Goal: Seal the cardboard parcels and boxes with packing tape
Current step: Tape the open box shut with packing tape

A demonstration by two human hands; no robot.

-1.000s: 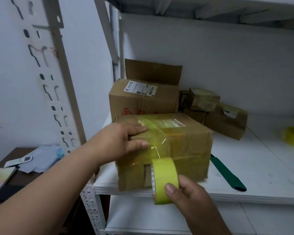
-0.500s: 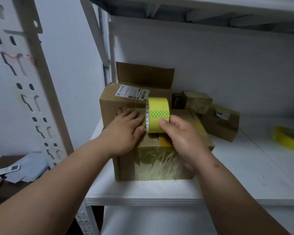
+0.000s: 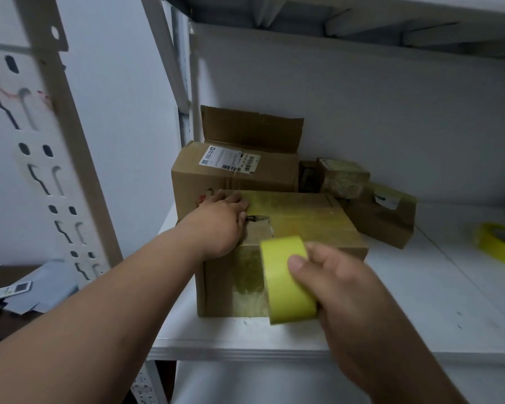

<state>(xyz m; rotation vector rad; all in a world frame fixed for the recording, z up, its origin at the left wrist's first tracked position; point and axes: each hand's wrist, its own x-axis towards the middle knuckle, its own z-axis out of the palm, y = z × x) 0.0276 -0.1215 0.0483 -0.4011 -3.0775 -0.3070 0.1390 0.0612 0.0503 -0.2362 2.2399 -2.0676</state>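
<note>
My left hand point(image 3: 219, 225) presses flat on the top of the cardboard box point(image 3: 298, 225) standing on the white shelf point(image 3: 420, 301) — my right hand point(image 3: 341, 290) grips the yellow tape roll point(image 3: 286, 278) before its front face.

Single head-worn wide-angle view, looking forward and down from close range onto a white shelf point(image 3: 420, 301), both forearms reaching in from the bottom edge, slotted rack upright point(image 3: 56, 147) near at left, wall behind
</note>
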